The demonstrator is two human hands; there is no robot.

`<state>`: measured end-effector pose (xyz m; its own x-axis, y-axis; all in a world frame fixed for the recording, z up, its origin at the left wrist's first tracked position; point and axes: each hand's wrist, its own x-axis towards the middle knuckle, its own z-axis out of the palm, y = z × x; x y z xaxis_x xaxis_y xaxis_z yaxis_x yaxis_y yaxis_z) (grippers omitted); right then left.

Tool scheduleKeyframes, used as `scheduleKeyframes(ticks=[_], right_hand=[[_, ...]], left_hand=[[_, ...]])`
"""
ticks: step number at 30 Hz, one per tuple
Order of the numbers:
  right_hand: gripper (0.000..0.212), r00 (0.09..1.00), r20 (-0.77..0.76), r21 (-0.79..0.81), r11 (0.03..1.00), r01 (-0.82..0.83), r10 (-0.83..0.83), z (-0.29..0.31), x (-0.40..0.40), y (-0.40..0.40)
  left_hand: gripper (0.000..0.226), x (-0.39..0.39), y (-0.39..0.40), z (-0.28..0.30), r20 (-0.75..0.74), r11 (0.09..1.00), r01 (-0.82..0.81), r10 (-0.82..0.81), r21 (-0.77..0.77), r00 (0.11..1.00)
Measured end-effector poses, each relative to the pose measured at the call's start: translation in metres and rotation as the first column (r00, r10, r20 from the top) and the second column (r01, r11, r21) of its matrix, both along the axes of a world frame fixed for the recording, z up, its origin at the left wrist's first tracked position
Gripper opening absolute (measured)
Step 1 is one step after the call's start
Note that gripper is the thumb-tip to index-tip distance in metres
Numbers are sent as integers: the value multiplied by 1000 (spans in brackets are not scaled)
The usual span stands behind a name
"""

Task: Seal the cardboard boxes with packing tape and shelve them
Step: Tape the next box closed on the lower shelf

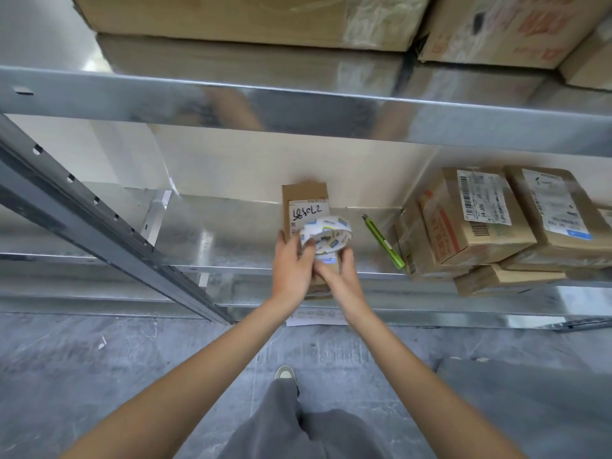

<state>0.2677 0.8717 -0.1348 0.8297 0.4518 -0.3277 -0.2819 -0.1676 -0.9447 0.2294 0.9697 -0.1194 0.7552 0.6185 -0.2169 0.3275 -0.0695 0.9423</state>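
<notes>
Bare forearms converging from below, both hands meeting at shelf edge. Left hand (293, 265) curled round near rim of tape roll (326, 238); right hand (337, 276) pinching at roll's underside, probably picking at the free end. Roll held tilted directly above near end of narrow cardboard box (304, 200). Box flat on metal shelf (215, 233), long axis running straight away from hands. Green utility knife (384, 241) near, right. Stacked labelled boxes (477, 217) further right.
</notes>
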Motion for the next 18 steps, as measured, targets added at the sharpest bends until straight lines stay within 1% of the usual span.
scheduleKeyframes(ticks=[2, 7, 9, 10, 12, 13, 15, 16, 18], right_hand=[[52, 1000, 15, 4, 1000, 15, -15, -1, 7, 0], [44, 997, 82, -28, 999, 16, -13, -3, 14, -4], [41, 995, 98, -54, 998, 23, -18, -4, 12, -4], [47, 994, 110, -57, 998, 23, -16, -2, 10, -4], [73, 991, 133, -48, 999, 14, -8, -2, 8, -2], [80, 991, 136, -36, 999, 2, 3, -3, 8, -2], [83, 989, 146, -27, 1000, -5, 9, -4, 9, -2], [80, 988, 152, -33, 999, -12, 17, -1, 9, -3], [66, 985, 170, -49, 998, -30, 38, 3, 10, -4]], left_hand=[[28, 7, -8, 3, -27, 997, 41, -40, 67, 999], [33, 15, -8, 3, -78, 982, 89, -77, 165, 994], [33, 10, 0, 7, -76, 963, 123, -108, 241, 991], [32, 6, 5, 10, -66, 945, 141, -127, 297, 990], [34, -4, 18, 14, -80, 901, 173, -154, 397, 985], [36, -10, 25, 15, -108, 887, 177, -144, 427, 984], [42, -20, 39, 15, -157, 863, 172, -109, 475, 982], [44, -24, 46, 14, -165, 845, 176, -106, 505, 981], [41, -29, 57, 11, -182, 820, 201, -120, 536, 976]])
